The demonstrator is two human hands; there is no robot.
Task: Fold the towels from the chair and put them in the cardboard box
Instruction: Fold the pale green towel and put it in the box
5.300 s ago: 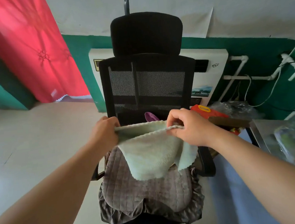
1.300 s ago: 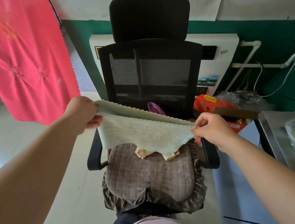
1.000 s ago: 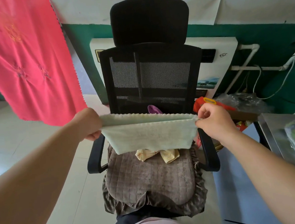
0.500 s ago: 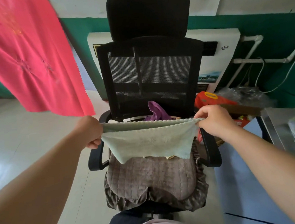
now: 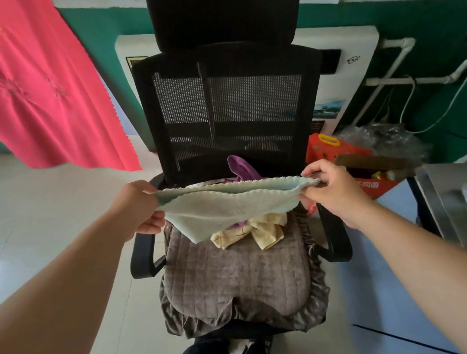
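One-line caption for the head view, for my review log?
Left hand and right hand stretch a folded pale green towel above the chair seat, where yellow and purple towels wait.

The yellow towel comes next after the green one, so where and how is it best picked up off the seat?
Judging by its pose, take the yellow towel by the loose corner pointing toward the seat's front, coming down from above. It lies crumpled on the seat cushion, its back part hidden under the green towel, so that front flap offers the clearest grip.
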